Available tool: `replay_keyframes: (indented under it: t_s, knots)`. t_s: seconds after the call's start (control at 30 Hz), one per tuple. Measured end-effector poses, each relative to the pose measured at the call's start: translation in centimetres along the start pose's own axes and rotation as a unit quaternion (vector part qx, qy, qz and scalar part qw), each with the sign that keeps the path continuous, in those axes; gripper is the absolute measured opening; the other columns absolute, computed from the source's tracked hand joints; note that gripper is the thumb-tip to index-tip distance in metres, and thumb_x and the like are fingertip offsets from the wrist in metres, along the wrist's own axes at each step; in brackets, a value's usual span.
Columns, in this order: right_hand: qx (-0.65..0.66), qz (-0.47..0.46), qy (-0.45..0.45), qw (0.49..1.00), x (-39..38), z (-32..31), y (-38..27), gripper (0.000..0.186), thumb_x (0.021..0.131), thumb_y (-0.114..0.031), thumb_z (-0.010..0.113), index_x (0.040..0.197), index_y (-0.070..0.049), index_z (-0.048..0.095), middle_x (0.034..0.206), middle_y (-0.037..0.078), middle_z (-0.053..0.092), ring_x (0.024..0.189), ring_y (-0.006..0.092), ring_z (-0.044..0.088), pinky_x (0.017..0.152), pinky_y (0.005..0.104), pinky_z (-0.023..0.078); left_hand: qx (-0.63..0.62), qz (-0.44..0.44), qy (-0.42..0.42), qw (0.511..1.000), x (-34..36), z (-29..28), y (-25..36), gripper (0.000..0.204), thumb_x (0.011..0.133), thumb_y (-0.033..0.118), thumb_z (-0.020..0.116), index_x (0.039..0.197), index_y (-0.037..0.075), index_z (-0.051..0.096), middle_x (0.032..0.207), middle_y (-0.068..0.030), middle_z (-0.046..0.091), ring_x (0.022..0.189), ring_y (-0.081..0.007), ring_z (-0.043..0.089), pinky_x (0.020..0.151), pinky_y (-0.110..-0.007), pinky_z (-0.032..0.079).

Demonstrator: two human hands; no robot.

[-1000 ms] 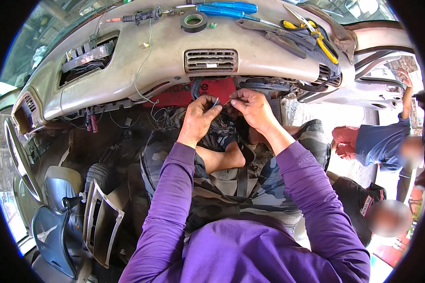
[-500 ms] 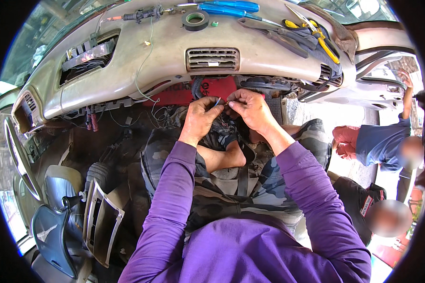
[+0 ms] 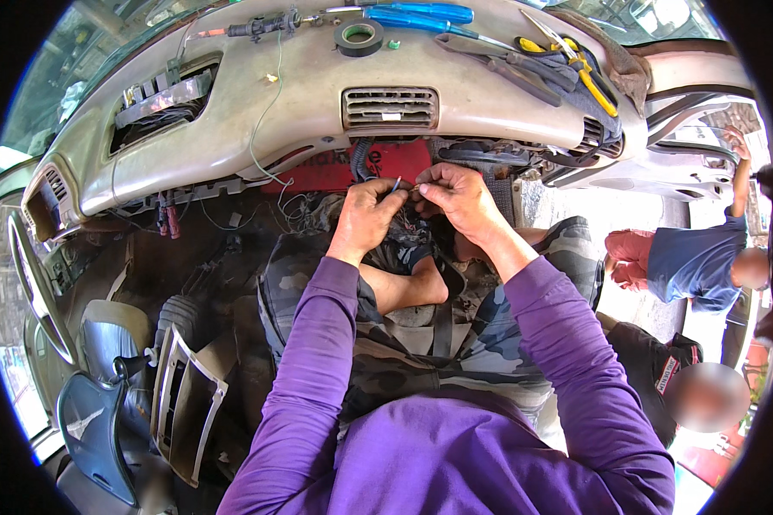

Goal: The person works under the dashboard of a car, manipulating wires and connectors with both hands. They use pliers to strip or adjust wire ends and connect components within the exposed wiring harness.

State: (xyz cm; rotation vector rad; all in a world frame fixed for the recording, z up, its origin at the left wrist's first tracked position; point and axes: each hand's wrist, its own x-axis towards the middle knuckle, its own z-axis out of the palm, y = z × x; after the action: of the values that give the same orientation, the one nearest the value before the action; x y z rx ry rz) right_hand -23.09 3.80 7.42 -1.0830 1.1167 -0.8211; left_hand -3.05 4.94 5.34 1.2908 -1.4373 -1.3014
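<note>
Hands meet just under the middle of the beige dashboard [image 3: 258, 129], in front of a red panel [image 3: 378, 163] behind it. The left hand [image 3: 365, 215] is closed, with its fingertips pinched on a thin wire [image 3: 396, 184] whose short end stands up between thumb and finger. The right hand [image 3: 457, 196] is also closed, its fingertips pressed together on the other side of the same wire, so both hands nearly touch each other. Below them hangs a bundle of loose wires [image 3: 305, 206], dark and tangled; where the thin wire joins it I cannot tell.

On top of the dashboard lie several tools: a roll of black tape [image 3: 358, 36], a blue screwdriver [image 3: 421, 15] and pliers with yellow handles [image 3: 575, 64]. A thin green wire [image 3: 266, 112] hangs down over the front of the dashboard, left of the air vent [image 3: 390, 107]. The steering wheel [image 3: 30, 283] stands at the far left, and a loose grey trim piece [image 3: 185, 403] lies on the floor near it. The person sits with legs crossed in camouflage trousers [image 3: 455, 343] and wears purple sleeves. At the right, outside the car, another person in a blue shirt [image 3: 696, 262] bends down.
</note>
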Motion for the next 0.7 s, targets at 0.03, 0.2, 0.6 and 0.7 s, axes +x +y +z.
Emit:
replay_keyframes:
  t_s: [0.03, 0.2, 0.6, 0.7]
  knots:
    - [0.005, 0.002, -0.001, 1.000, 0.0, 0.0, 0.0, 0.014, 0.100, -0.006, 0.064, 0.111, 0.002, 0.067, 0.097, 0.006, 0.069, 0.082, 0.0150, 0.070, 0.076, 0.0285, 0.059, 0.001, 0.004, 0.001, 1.000, 0.0, 0.0, 0.0, 0.025, 0.094, 0.012, 0.067, 0.109, -0.006, 0.074, 0.092, -0.0137, 0.076, 0.083, -0.0150, 0.067, 0.079, -0.031, 0.053]
    - [-0.008, -0.003, -0.003, 1.000, 0.0, 0.1, 0.1, 0.015, 0.099, -0.006, 0.065, 0.112, 0.002, 0.066, 0.098, 0.006, 0.069, 0.083, 0.0147, 0.070, 0.076, 0.0284, 0.059, 0.017, 0.014, 0.002, 1.000, -0.2, -0.1, 0.2, 0.024, 0.094, 0.014, 0.067, 0.107, -0.006, 0.073, 0.089, -0.0151, 0.075, 0.082, -0.0161, 0.067, 0.078, -0.032, 0.054]
    - [-0.360, -0.265, 0.087, 0.890, -3.2, 1.3, -6.2, 0.019, 0.092, -0.013, 0.069, 0.107, 0.000, 0.067, 0.093, 0.018, 0.072, 0.084, 0.0381, 0.070, 0.077, 0.0442, 0.056, 0.009, 0.020, 0.032, 0.999, 0.1, -1.1, -1.8, 0.014, 0.095, 0.012, 0.064, 0.097, -0.001, 0.069, 0.081, -0.0049, 0.063, 0.075, -0.0172, 0.059, 0.071, -0.032, 0.046]
    - [-0.533, -0.401, 0.268, 0.695, -3.9, -1.3, -11.2, 0.015, 0.088, -0.015, 0.069, 0.099, -0.005, 0.066, 0.103, 0.015, 0.067, 0.100, 0.0375, 0.062, 0.090, 0.0471, 0.050, -0.113, -0.012, 0.065, 0.991, -0.2, -0.6, -0.9, 0.014, 0.098, 0.013, 0.062, 0.098, 0.001, 0.069, 0.080, 0.0019, 0.060, 0.074, -0.0086, 0.052, 0.069, -0.027, 0.043]
